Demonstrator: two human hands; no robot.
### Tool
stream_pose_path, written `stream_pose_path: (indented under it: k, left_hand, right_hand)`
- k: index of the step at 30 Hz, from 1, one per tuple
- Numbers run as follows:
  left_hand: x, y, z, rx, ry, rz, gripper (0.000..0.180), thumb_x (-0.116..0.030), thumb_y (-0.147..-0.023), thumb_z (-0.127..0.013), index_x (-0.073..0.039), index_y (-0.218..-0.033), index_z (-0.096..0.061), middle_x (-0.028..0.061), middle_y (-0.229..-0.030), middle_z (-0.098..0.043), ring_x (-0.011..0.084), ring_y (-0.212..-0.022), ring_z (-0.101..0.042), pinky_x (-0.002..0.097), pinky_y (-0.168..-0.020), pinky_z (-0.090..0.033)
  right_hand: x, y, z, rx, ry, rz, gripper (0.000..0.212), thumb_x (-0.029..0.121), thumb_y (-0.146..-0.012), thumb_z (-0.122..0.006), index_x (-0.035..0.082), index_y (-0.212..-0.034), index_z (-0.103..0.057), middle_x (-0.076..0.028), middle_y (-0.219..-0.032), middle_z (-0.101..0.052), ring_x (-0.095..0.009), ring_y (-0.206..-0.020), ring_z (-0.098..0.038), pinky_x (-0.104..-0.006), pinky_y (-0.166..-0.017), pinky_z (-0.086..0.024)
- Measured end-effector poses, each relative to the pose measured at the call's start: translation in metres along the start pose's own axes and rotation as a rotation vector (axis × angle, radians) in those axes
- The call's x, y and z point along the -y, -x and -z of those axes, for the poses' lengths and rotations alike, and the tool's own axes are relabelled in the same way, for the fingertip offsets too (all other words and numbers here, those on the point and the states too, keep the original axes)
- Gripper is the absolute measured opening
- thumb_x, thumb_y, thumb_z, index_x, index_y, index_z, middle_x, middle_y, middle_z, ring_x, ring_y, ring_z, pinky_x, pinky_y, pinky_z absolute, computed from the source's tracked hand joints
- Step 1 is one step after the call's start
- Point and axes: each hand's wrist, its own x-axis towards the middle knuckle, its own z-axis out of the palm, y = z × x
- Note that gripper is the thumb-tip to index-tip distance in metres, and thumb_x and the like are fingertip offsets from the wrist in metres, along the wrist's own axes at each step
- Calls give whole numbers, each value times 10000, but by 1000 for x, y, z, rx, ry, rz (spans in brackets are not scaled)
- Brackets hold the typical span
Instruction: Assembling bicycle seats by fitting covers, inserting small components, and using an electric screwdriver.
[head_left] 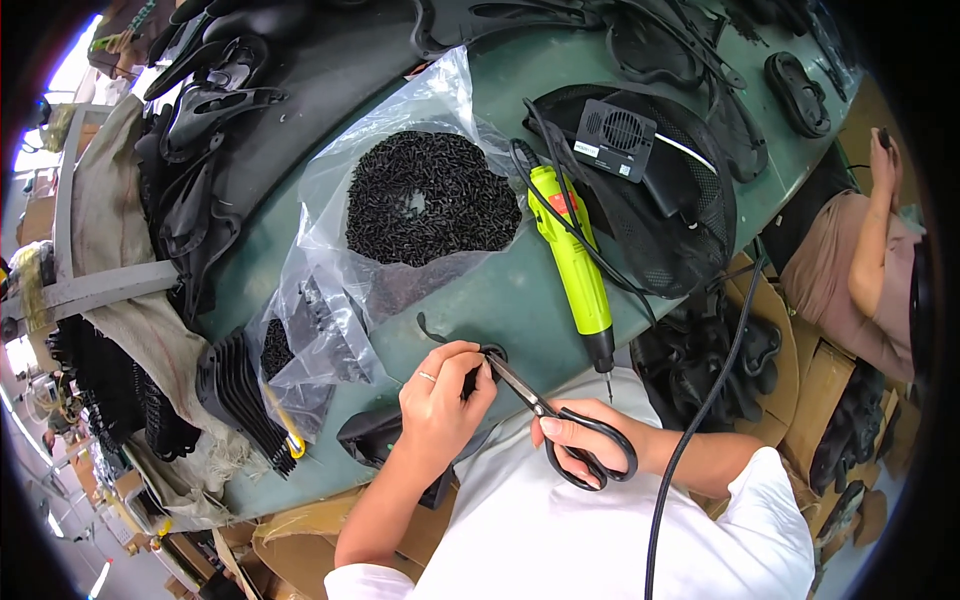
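Note:
My right hand (578, 435) grips a pair of black-handled scissors (523, 386), fingers through the loops. The steel blades point up and left, their tips reaching the fingers of my left hand (440, 398). That hand, with a ring on one finger, is closed in a pinch around a small black part (492, 353), which the fingers mostly hide. A thin black tail sticks out beyond the knuckles. Just past my hands, a clear plastic bag (330, 220) lies spread out with a large heap of small black pieces (430, 195) on it. A lime-green electric screwdriver (572, 260) lies to the right, its bit pointing toward me.
A black mesh piece (690, 245) and a small black fan unit (615, 138) lie at the back right. Black moulded parts (215, 110) cover the back left. A yellow-handled tool (292, 440) lies near left. A dark cable (715, 390) hangs at right. Another person (850, 260) sits far right.

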Motion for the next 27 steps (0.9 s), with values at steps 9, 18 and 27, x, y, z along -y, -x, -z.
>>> stream_pose_path:
  k: [9, 18, 27]
  left_hand:
    - [2, 2, -2, -9, 16, -40, 213, 82, -774, -818, -6, -914, -683, 132, -1010, -750, 243, -705, -701, 336, -592, -585]
    - [6, 1, -2, -24, -57, -169, 222, 77, -753, -807, -18, -910, -682, 133, -1058, -753, 238, -717, -708, 330, -567, -582]
    - [6, 2, -6, -54, -7, -55, 245, 53, -771, -794, -18, -954, -646, 129, -1008, -712, 189, -589, -615, 303, -521, -510]
  right_hand:
    - [13, 6, 11, 24, -64, -112, 497, 465, -1166, -458, 0, -1068, -602, -15, -581, -514, -114, -412, -498, -267, -403, -403]
    - [30, 3, 16, 18, -51, -156, 499, 475, -1141, -527, 1, -1017, -620, 15, -539, -489, -98, -378, -456, -267, -372, -366]
    - [15, 6, 19, 6, 80, -60, 443, 421, -1160, -492, 1, -1071, -603, -3, -562, -512, -103, -428, -501, -261, -437, -411]
